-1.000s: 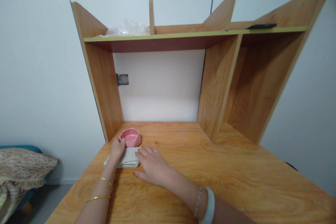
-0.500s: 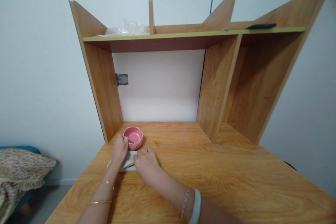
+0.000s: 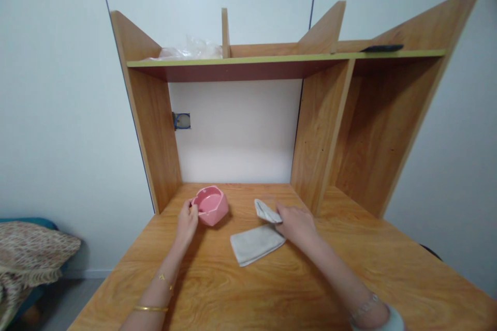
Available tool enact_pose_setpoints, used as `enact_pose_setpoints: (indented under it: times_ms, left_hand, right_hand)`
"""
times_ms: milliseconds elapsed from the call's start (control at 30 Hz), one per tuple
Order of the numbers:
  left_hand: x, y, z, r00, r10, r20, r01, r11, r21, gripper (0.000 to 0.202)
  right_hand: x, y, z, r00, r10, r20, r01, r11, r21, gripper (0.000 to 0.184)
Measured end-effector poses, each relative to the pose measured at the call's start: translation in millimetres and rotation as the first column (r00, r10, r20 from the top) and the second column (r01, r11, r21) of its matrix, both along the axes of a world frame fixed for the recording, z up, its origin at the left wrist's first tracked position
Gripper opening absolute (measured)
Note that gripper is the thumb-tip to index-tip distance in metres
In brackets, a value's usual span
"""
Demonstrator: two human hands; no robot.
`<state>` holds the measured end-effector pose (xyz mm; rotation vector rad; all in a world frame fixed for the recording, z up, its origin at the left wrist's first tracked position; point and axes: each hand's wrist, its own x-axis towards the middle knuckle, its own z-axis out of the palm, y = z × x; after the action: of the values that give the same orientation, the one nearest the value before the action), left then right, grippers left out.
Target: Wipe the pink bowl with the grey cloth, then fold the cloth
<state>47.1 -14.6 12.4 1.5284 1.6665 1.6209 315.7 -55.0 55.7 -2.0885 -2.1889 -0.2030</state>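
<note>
Since the earlier frames, the grey cloth (image 3: 256,240) has come out from beside the pink ashtray (image 3: 210,205) toward the middle of the desk (image 3: 349,279), drawn by the right hand (image 3: 295,222); the ashtray now stands tilted, its bowl facing the camera; the left hand (image 3: 187,220) is closed on its near-left rim, thumb and fingers pinching the edge; the right hand is closed on the far corner of the cloth, that corner lifted and folded back while the rest lies flat just left of the hand; ashtray and cloth sit near each other but apart. To manage this well, judged from the pose: keep the left grip firm so the tilted dish cannot roll, and carry the cloth by a fuller bunch rather than a single corner.
</note>
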Motion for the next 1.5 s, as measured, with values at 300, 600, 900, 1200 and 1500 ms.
enact_pose_setpoints:
  times_ms: [300,600,900,1200,1500]
  left_hand:
    - [35,-9,-7.2,0.966,-0.257,-0.011,0.256,0.966,-0.038,0.031]
    - [49,-16,-16.5,0.934,-0.283,-0.220,0.297,0.954,0.035,0.033]
    - [52,-19,-16.1,0.920,-0.253,-0.298,0.282,0.958,0.057,0.037]
    - [53,-30,-5.5,0.931,-0.170,-0.324,0.206,0.975,0.082,0.035]
    - [61,-44,2.1,0.862,-0.214,-0.458,0.294,0.949,0.110,0.039]
  right_hand:
    - [73,2,24.6,0.875,-0.318,-0.364,0.453,0.804,0.386,0.021]
    - [16,-2,12.8,0.971,-0.001,-0.241,0.121,0.867,0.484,0.034]
    - [-39,-10,-22.6,0.944,0.259,-0.206,-0.218,0.955,0.202,0.038]
    - [-35,-1,-35.2,0.672,0.385,-0.632,-0.348,0.918,0.189,0.028]
    - [-46,11,-58.0,0.550,0.228,-0.803,-0.069,0.971,0.228,0.075]
